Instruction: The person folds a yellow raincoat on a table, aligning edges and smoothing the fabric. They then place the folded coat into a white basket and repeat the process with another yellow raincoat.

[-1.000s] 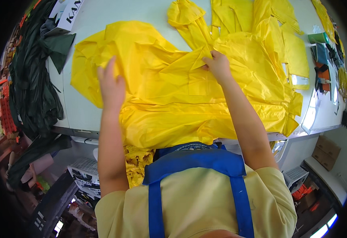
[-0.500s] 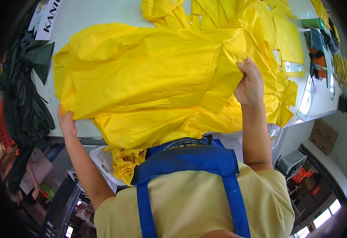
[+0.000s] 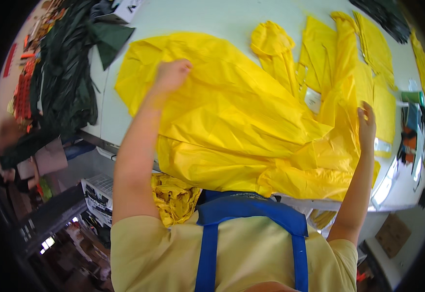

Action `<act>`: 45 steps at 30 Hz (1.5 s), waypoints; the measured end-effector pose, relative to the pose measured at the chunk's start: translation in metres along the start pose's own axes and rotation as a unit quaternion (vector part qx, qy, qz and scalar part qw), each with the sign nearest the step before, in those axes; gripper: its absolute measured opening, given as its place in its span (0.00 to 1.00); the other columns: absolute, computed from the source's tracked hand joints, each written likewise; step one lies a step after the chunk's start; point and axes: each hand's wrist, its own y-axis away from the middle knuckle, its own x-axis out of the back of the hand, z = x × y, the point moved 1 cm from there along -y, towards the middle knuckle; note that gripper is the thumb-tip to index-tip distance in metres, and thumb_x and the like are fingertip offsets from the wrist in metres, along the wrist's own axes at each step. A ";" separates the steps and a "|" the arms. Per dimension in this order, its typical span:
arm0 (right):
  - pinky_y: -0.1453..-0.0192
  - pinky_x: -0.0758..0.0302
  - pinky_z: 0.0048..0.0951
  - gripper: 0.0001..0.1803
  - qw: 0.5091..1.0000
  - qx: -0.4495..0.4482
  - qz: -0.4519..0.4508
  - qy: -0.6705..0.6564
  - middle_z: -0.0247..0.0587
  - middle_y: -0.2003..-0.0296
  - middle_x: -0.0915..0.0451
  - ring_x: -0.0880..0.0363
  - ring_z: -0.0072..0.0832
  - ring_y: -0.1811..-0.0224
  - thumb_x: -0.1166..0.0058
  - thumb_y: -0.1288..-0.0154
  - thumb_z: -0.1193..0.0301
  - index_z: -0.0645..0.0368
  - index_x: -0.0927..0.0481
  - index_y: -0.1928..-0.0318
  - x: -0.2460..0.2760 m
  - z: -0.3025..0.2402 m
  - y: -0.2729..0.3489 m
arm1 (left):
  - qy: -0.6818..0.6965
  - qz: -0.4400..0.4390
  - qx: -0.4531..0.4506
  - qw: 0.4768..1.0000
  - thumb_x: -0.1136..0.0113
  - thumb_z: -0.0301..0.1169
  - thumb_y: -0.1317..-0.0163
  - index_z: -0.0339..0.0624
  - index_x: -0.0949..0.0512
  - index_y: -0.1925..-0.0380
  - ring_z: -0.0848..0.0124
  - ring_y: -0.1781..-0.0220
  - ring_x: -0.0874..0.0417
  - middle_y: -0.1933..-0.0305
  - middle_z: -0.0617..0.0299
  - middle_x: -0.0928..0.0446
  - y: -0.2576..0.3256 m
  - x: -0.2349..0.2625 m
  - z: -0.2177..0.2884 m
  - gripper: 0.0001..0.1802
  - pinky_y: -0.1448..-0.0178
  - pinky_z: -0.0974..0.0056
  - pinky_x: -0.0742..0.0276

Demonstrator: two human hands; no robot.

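A large glossy yellow waterproof garment [image 3: 222,112], likely a raincoat, lies spread and wrinkled across the pale table [image 3: 207,17]. Its near folds hang by the table's front edge. My left hand [image 3: 172,75] is over the garment's upper left part, slightly blurred, its fingers curled into a fist; whatever they may hold is hidden. On the right, my right hand [image 3: 366,121] is beside a long yellow fold [image 3: 341,92], with its fingers bent and a gap between them.
Flat yellow pieces [image 3: 385,107] and a bunched yellow piece [image 3: 273,44] lie at the far right. Dark green garments [image 3: 64,73] hang over the left side. Crumpled yellow material [image 3: 173,197] sits below the table edge. A green roll [image 3: 412,97] stands at the right.
My left hand has left the garment's lower left corner and moved up and inward over it. My right hand has let go of the folded edge and moved right. The upper layer now lies spread out.
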 end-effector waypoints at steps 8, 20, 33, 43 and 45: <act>0.53 0.30 0.29 0.29 0.984 -0.172 -0.042 0.001 0.45 0.64 0.20 0.25 0.31 0.60 0.53 0.34 0.49 0.67 0.22 0.53 -0.028 0.089 -0.046 | 0.069 0.331 0.012 0.941 0.40 0.33 0.44 0.41 0.20 0.59 0.55 0.51 0.21 0.54 0.50 0.21 -0.014 0.017 -0.048 0.13 0.45 0.55 0.28; 0.44 0.32 0.25 0.26 0.948 -0.193 0.028 -0.251 0.41 0.45 0.29 0.33 0.29 0.43 0.52 0.32 0.60 0.65 0.31 0.41 -0.006 0.099 -0.039 | 0.213 0.153 0.121 0.957 0.44 0.31 0.39 0.40 0.25 0.60 0.66 0.56 0.22 0.62 0.59 0.22 0.047 0.069 -0.090 0.09 0.52 0.65 0.27; 0.49 0.24 0.31 0.29 0.875 -0.264 0.185 -0.362 0.46 0.47 0.26 0.25 0.36 0.49 0.53 0.31 0.56 0.67 0.32 0.41 0.045 0.157 -0.032 | -0.011 0.187 0.247 0.951 0.45 0.31 0.41 0.39 0.24 0.54 0.57 0.56 0.19 0.57 0.48 0.21 0.173 0.099 -0.232 0.15 0.54 0.59 0.24; 0.50 0.23 0.34 0.16 0.869 -0.210 0.065 -0.444 0.40 0.52 0.23 0.22 0.34 0.52 0.54 0.31 0.64 0.62 0.28 0.49 0.035 0.146 -0.030 | 0.600 0.208 0.250 0.731 0.46 0.24 0.39 0.43 0.36 0.44 0.62 0.61 0.19 0.62 0.52 0.23 0.048 0.061 -0.129 0.22 0.54 0.59 0.20; 0.49 0.24 0.34 0.15 0.864 -0.218 0.073 -0.448 0.40 0.53 0.23 0.22 0.34 0.52 0.54 0.30 0.65 0.62 0.28 0.49 0.039 0.143 -0.027 | 0.570 0.164 0.236 0.770 0.47 0.25 0.39 0.46 0.35 0.44 0.64 0.62 0.20 0.65 0.55 0.24 0.054 0.080 -0.145 0.22 0.55 0.59 0.20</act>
